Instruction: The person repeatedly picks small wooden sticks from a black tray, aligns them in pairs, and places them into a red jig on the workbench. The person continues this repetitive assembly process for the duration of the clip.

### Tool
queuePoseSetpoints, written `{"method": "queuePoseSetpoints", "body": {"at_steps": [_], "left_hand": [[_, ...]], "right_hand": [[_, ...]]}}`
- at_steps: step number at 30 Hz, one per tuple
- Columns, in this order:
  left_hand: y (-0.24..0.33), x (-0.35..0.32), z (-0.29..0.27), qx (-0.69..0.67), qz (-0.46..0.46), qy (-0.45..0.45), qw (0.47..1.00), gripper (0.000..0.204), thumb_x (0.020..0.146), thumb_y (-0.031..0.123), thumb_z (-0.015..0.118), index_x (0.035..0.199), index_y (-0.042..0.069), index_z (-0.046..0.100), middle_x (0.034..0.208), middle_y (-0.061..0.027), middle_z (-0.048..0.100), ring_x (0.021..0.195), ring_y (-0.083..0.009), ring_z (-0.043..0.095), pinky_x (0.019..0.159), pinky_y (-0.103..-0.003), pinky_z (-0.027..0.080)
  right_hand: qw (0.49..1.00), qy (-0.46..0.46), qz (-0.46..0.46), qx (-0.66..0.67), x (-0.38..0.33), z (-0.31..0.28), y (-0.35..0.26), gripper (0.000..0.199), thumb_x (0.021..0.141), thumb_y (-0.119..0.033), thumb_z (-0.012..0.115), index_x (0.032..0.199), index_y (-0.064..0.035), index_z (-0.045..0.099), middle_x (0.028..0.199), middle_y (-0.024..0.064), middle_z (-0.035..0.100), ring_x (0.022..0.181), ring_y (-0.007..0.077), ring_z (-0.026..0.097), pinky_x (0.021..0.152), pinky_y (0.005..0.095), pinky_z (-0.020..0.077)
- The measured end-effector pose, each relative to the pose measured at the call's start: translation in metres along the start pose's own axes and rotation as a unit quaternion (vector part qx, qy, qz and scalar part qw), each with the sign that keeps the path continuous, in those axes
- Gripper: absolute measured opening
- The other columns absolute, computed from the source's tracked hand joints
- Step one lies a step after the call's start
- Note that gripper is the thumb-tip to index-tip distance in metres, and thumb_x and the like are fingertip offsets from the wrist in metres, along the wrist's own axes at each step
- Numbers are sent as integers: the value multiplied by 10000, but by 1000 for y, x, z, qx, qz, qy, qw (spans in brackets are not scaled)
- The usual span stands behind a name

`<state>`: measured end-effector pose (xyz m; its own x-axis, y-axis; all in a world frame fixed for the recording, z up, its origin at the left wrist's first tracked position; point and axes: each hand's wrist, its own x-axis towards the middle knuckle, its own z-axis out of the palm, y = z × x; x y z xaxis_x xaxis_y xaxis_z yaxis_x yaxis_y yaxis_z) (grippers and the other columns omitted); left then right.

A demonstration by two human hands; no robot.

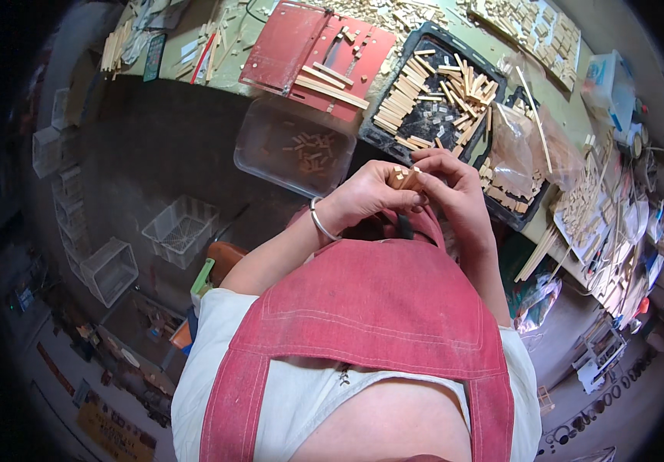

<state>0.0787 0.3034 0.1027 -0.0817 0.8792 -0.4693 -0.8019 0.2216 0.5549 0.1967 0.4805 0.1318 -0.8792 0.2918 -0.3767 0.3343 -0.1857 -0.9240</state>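
Here we are just below the tray (418,123), at its near edge, and the left hand (370,189) has its fingers curled round a small bundle (403,179) of sticks, thumb across the front, pale ends showing. In comes the right hand (455,185), fingertips up against the bundle's right side; whether they pinch one piece or merely touch, I cannot tell, the fingers hide it!

Now the danger. That bundle looks short and many-pieced, so a slack left thumb could let a middle stick slide out, and there's nothing under it but the apron (370,292) and the gap below the tray. Push too hard from the right and the ends could go uneven, or the pieces could fan apart.

And look left of the tray, lower down: the tub (251,150), with pieces inside. A dropped stick bouncing that way might get mixed in there. Inside the tray, at its right, the loose sticks (470,92) lie crisscross; a careless knuckle could knock them into the row (397,100) at the tray's left. Beyond, the long strips (332,88) on the red board (282,38), left of the tray, could be caught by a reaching left sleeve or wrist.
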Motion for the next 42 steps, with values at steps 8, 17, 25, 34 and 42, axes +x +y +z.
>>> {"method": "queuePoseSetpoints", "body": {"at_steps": [8,17,25,34,42], "left_hand": [[1,-22,-11,10,0,-34,999,294,1041,151,748,1294,4,724,1061,-28,770,933,-81,708,828,-269,591],[3,-44,-11,-64,-17,-37,997,396,1077,222,706,1416,20,672,1110,-76,782,923,-113,726,850,-279,609],[-4,-52,-15,-79,-16,-34,996,392,1104,264,658,1413,21,658,1155,-104,778,867,-83,702,817,-249,588],[-16,-53,-24,-92,-34,-16,995,303,1111,221,645,1322,7,684,1069,-104,792,835,-77,700,776,-241,577],[-14,-49,-29,-73,-27,-24,997,321,1096,246,672,1315,12,677,1078,-100,791,843,-78,707,757,-233,569]], "right_hand": [[990,46,21,132,-18,22,0,142,1025,-54,713,1128,31,761,1216,76,736,1006,109,697,907,279,570],[987,90,-6,132,-38,40,8,180,1091,-87,639,1182,39,729,1137,82,758,1020,120,704,922,269,568],[938,219,-70,260,-50,57,27,199,1130,-98,554,1220,25,682,1172,137,764,1029,158,722,942,301,579],[881,247,-71,398,-56,48,41,204,1126,-109,561,1247,22,659,1133,190,776,924,231,766,827,364,642],[966,220,36,131,-58,16,75,173,1084,-156,614,1087,-30,733,948,75,784,817,167,750,718,317,593]]}}
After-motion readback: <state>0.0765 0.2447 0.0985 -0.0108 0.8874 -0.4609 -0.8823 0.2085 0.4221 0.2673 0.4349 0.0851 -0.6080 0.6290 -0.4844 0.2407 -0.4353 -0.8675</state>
